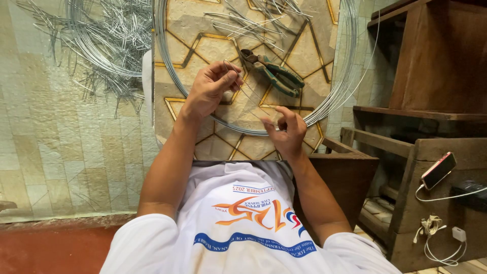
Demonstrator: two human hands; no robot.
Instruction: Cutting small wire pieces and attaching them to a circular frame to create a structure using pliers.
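Wire is everywhere on this patterned board (213, 50), which fills the upper middle of the frame and bears one large coil of wire (335, 96) lying flat, its loops running round the board's edge. Inside that ring sit one pair of green-handled pliers (274, 73), their long axis slanting from upper left to lower right, nose toward the upper left, and a loose scatter of cut wire pieces (248, 23) near the top; too many and too tangled to count.

Both hands work one thin wire piece (248, 94). It runs diagonally from upper left to lower right at the centre of the frame. The left hand (210, 89) pinches its upper, bent end between thumb and fingertips; the right hand (286, 132), fingers curled closed, grips the lower end.

At upper left, on the tiled floor, lies a second coil with a heap of cut wire (109, 45). At right, one phone (438, 170) rests on a wooden shelf (406, 152).
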